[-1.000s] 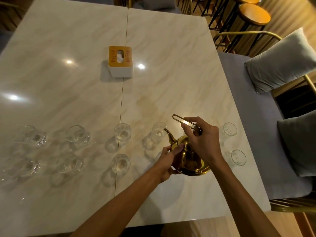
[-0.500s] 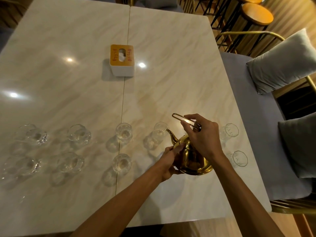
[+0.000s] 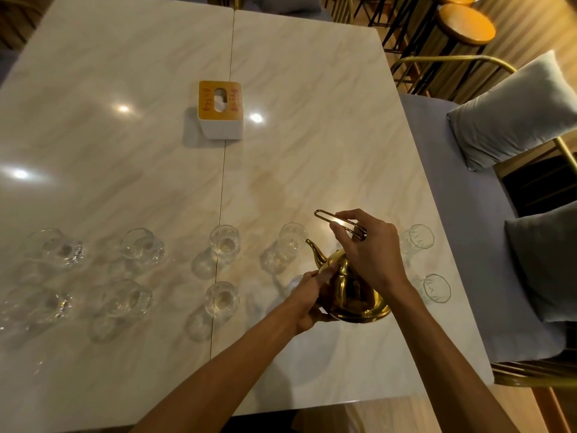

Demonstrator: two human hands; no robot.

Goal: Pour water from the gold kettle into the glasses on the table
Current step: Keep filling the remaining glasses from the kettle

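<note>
The gold kettle (image 3: pixel 352 295) is at the near right of the marble table (image 3: pixel 312 151), its spout pointing up-left toward a clear glass (image 3: pixel 292 240). My right hand (image 3: pixel 371 254) grips the wire handle above the kettle. My left hand (image 3: pixel 312 298) presses on the lid and the kettle's left side. Several clear glasses stand in two rows across the table: one (image 3: pixel 224 243) left of the spout, one (image 3: pixel 222 296) nearer, two at the right (image 3: pixel 418 237) (image 3: pixel 437 289), others farther left (image 3: pixel 140 246). A glass is partly hidden behind my left hand.
A white tissue box with a wooden top (image 3: pixel 221 109) stands mid-table near the seam. A grey bench with cushions (image 3: pixel 512 110) runs along the right edge. Wooden stools (image 3: pixel 466 23) stand beyond the far right corner.
Both hands and the kettle stay nearly where they were. The view has shifted slightly; nothing on the table has moved.
</note>
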